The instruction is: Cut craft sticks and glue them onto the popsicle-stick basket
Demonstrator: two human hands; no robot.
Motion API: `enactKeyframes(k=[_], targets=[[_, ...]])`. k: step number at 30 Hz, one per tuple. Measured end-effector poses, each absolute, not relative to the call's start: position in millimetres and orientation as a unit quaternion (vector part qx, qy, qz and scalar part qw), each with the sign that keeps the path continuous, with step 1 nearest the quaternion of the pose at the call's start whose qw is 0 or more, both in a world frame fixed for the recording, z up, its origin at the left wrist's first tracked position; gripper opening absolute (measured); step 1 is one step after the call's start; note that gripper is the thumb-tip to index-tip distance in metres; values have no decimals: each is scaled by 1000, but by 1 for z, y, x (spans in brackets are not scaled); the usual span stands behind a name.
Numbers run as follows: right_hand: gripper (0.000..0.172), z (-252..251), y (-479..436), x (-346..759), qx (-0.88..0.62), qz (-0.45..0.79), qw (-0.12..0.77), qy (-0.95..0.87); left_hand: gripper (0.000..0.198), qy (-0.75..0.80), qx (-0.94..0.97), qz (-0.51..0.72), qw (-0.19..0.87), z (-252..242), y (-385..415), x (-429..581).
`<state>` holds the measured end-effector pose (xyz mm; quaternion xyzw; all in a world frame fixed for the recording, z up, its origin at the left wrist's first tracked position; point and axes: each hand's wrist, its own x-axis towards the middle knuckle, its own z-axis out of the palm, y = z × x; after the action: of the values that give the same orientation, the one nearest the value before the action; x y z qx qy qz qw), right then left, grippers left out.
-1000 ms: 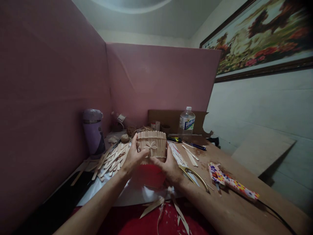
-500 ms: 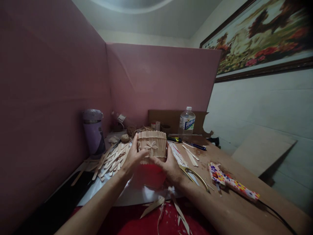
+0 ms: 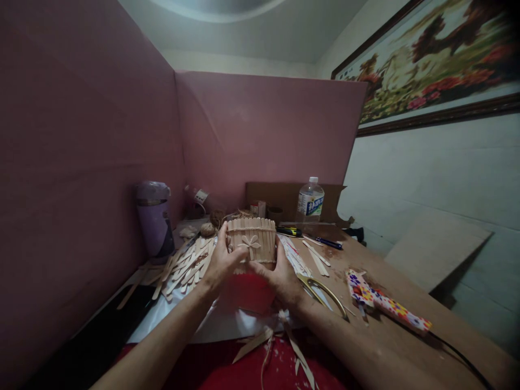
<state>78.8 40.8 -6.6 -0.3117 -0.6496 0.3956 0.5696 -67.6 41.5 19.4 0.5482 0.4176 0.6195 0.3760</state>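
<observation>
A small box made of craft sticks (image 3: 252,239), with a stick flower glued on its front, is held upright above the table. My left hand (image 3: 221,262) grips its left side, thumb on the front. My right hand (image 3: 280,275) grips its lower right side. A red sheet (image 3: 247,292) lies just under the box.
Loose craft sticks (image 3: 182,265) are piled at the left, beside a purple jug (image 3: 154,219). A water bottle (image 3: 310,200), a cutter (image 3: 289,231) and a pen (image 3: 329,243) lie behind. Scissors (image 3: 323,290) and a patterned glue gun (image 3: 384,302) lie at the right. Pink partitions wall off the left and back.
</observation>
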Motion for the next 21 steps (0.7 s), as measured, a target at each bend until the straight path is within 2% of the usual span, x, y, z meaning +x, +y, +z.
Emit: enactKeyframes(k=[6, 11, 21], targets=[[78, -8, 42, 78, -323, 395, 573, -641, 85, 417, 547, 627, 366, 25, 35, -65], [75, -4, 40, 77, -295, 430, 572, -633, 87, 415, 544, 618, 387, 27, 31, -66], [75, -7, 41, 78, -292, 418, 577, -638, 90, 411, 550, 613, 391, 24, 35, -66]])
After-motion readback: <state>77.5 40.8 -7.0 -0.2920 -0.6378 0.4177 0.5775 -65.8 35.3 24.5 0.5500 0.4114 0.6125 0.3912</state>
